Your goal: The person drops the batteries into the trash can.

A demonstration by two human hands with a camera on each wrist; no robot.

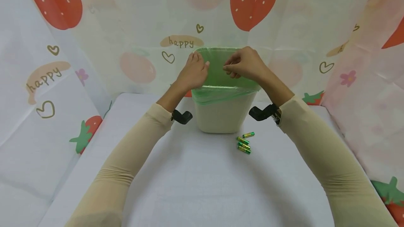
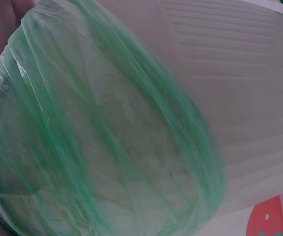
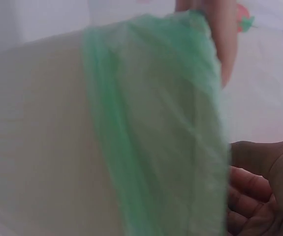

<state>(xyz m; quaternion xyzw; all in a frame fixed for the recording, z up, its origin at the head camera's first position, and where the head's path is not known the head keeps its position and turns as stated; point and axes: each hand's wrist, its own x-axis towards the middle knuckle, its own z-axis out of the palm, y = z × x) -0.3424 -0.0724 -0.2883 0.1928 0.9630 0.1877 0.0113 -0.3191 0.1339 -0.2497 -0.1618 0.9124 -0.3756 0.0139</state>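
A cream-coloured bin (image 1: 224, 118) stands upright on the white table. Its green plastic liner (image 1: 217, 95) is folded out over the rim and hangs wrinkled down the outside. At the rim's left side is my left hand (image 1: 194, 72), thumb apart from the fingers, their tips hidden from the head view. Over the right side of the opening hovers my right hand (image 1: 244, 64), fingers loosely bent and holding nothing. The right wrist view shows this hand (image 3: 259, 191) beside the liner's edge (image 3: 180, 123). Pleated green folds (image 2: 107, 137) of liner fill most of the left wrist view.
Several green and yellow batteries (image 1: 244, 144) lie on the table just in front of the bin, toward its right. A strawberry-printed backdrop (image 1: 135, 27) rises close behind the bin and along both sides. Each wrist carries a black camera mount (image 1: 182, 117).
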